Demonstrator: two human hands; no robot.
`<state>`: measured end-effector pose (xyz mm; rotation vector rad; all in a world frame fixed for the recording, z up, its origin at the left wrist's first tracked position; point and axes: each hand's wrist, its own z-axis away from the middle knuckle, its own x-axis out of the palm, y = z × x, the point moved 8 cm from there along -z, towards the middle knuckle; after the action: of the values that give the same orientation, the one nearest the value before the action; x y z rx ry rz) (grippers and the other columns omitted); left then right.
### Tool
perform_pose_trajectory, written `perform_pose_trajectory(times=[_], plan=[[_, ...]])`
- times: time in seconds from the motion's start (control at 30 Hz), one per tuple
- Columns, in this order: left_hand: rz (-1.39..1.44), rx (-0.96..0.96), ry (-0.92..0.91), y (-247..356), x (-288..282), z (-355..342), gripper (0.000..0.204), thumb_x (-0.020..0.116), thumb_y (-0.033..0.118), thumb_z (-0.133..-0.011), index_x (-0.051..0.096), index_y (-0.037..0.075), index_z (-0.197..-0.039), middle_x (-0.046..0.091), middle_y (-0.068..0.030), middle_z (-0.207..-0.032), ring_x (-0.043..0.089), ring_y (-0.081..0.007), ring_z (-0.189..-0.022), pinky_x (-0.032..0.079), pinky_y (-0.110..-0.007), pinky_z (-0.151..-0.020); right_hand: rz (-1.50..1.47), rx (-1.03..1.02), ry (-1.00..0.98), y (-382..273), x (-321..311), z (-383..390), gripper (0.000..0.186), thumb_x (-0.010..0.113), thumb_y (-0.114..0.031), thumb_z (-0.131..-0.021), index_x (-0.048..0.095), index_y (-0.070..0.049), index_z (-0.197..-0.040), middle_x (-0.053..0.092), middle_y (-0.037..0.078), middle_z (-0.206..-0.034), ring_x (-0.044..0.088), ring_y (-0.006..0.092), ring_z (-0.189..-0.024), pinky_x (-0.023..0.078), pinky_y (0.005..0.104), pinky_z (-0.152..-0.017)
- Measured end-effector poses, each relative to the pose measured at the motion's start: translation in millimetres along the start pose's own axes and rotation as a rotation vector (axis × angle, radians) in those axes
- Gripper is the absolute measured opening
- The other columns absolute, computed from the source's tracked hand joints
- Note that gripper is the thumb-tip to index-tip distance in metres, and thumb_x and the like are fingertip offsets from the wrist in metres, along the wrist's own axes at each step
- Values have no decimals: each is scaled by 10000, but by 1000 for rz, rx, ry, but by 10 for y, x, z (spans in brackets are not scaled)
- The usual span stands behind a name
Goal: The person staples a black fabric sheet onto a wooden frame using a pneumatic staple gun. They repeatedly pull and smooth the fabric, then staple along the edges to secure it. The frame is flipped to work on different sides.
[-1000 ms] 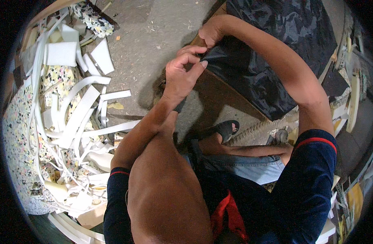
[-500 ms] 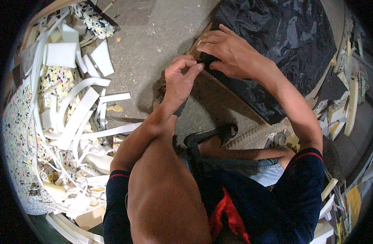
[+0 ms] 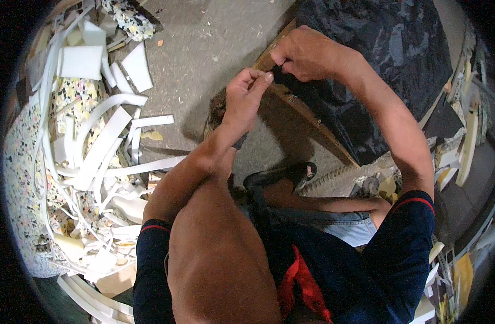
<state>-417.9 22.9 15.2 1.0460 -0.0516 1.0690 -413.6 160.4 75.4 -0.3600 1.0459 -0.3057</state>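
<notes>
Black fabric sheet (image 3: 377, 59): draped over wooden frame (image 3: 304, 110), upper right, frame edge running diagonally. Right hand (image 3: 307, 54) closed, pinching the fabric's edge at the frame corner. Left hand (image 3: 244, 97) just beside it, fingertips pinched, apparently on the same edge. Foam offcuts (image 3: 96, 151) left, on the floor.

I see glossy, crinkled black plastic sheet (image 3: 377, 65) over a rough wooden frame (image 3: 307, 110). The concrete floor (image 3: 204, 48) looks matt and gritty; the white foam strips (image 3: 104, 146) look soft and matt.
</notes>
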Motion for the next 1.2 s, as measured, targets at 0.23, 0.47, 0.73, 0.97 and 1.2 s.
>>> perform_pose_trajectory(times=[0.23, 0.47, 0.73, 0.97, 1.2], plan=[[-378, 115, 56, 222, 48, 14, 146, 623, 36, -914, 612, -5, -1053, 675, -26, -850, 549, -64, -748, 454, -237, -668, 13, 6, -77, 23, 11, -49, 152, 699, -207, -774, 641, -125, -888, 699, 125, -872, 692, 358, -870, 549, 478, -764], [-637, 98, 19, 141, -68, -40, 63, 621, 50, -895, 640, 10, -941, 661, -17, -758, 586, -71, -664, 477, -266, -596, -22, -5, -16, 14, 23, -64, 138, 690, -209, -780, 649, -114, -870, 698, 134, -852, 691, 373, -857, 549, 491, -750], [-479, 76, 13, 96, -21, 12, 135, 677, 120, -872, 693, -14, -875, 584, -4, -659, 492, -64, -624, 402, -284, -549, 82, -21, -62, -54, 106, -151, 154, 669, -232, -787, 680, -112, -884, 706, 155, -871, 698, 381, -849, 545, 520, -756], [-695, 27, 113, 99, -169, -10, 198, 671, 132, -890, 667, -38, -788, 528, -39, -572, 463, -96, -567, 391, -327, -517, 104, 29, -51, -81, 129, -160, 155, 680, -239, -779, 692, -136, -894, 712, 145, -888, 685, 355, -960, 484, 518, -900], [-641, -12, 141, -81, -309, -69, 221, 679, 161, -888, 659, -39, -796, 550, -89, -568, 468, -118, -555, 399, -350, -521, 127, -18, -85, -152, 327, -274, 173, 699, -210, -762, 712, -122, -911, 710, 131, -914, 665, 339, -992, 471, 533, -894]])
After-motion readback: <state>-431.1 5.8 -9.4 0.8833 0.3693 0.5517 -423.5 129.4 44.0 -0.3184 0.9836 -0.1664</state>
